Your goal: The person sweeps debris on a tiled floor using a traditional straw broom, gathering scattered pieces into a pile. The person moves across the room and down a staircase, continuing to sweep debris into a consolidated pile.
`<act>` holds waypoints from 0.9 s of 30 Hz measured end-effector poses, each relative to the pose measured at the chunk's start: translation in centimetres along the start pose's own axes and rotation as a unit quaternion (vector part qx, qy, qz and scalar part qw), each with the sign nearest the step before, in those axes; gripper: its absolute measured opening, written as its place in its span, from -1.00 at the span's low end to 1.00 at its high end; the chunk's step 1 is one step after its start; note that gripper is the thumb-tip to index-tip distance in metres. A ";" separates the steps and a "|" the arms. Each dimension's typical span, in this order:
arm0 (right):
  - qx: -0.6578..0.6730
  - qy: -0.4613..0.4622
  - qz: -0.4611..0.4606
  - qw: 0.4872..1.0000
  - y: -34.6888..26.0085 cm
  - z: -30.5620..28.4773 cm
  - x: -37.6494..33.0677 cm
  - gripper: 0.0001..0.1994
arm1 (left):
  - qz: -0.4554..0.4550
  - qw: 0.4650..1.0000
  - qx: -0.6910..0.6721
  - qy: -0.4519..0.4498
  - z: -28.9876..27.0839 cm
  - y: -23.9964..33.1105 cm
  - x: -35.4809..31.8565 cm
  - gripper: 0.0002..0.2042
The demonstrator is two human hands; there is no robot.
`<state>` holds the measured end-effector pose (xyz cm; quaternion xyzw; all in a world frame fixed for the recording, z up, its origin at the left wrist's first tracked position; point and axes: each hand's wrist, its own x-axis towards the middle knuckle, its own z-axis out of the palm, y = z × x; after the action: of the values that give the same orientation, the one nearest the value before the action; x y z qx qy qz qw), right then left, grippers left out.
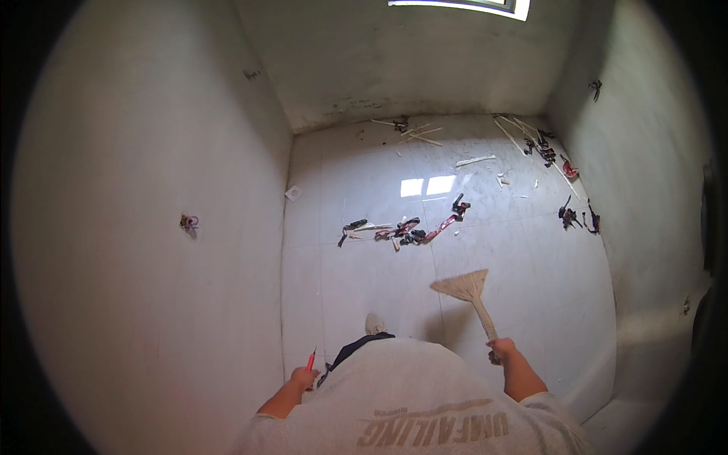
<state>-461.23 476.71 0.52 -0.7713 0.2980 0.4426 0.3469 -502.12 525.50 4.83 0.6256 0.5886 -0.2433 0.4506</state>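
Note:
My right hand (500,350) is closed round the handle of a straw hand broom (464,286). Its fan-shaped bristles point away from me, over the pale tiled floor; whether they touch it I cannot tell. At the lower left, my left hand (305,377) grips a slim red tool with a thin dark tip (312,359), pointing up and away; its exact kind is too small to make out. Ahead of the broom lies a row of debris (409,233), with dark and red scraps among pale strips.
Plain walls enclose the floor on three sides. More scraps and long pale strips (421,134) lie along the far wall. A dark and red heap (544,154) fills the far right corner, with dark scraps (569,216) by the right wall. Wires stick out of a wall box (189,224).

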 end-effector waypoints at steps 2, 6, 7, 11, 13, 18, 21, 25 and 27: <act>0.005 0.004 -0.008 1.000 -3.4 2.9 -0.9 -0.83 | 0.012 1.000 -0.013 0.002 -2.3 2.2 5.7 -0.68; 0.000 0.063 -0.026 0.998 -7.5 5.2 0.6 -0.78 | 0.043 0.998 -0.046 0.009 -8.3 13.6 13.8 -0.67; -0.022 0.071 -0.042 0.996 -9.2 5.8 0.7 -0.77 | 0.062 0.997 -0.051 0.021 -9.9 16.6 15.5 -0.67; -0.055 0.089 -0.074 0.992 -15.8 7.4 3.3 -0.74 | 0.126 0.984 -0.122 0.018 -14.1 28.8 20.2 -0.68; -0.039 0.088 -0.074 0.993 -19.9 7.9 4.2 -0.74 | 0.134 0.983 -0.117 0.049 -14.1 33.3 21.7 -0.70; -0.096 0.076 -0.099 0.987 -33.0 9.6 8.1 -0.72 | 0.097 0.985 -0.127 0.071 -14.2 38.3 23.4 -0.71; -0.191 0.036 -0.143 0.970 -44.2 9.7 9.4 -0.67 | 0.029 0.995 -0.079 0.059 -15.4 37.3 25.1 -0.71; -0.362 0.033 -0.194 0.911 -58.4 9.5 11.9 -0.55 | -0.060 0.972 -0.214 0.078 -17.1 37.5 28.0 -0.73; -0.397 0.060 -0.254 0.880 -65.1 10.6 12.1 -0.51 | -0.064 0.968 -0.229 0.082 -17.9 39.6 29.3 -0.74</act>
<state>-411.16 521.23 3.55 -0.9185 -0.0888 0.3738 0.0933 -462.80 559.72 -0.12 0.4844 0.7024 -0.0791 0.5155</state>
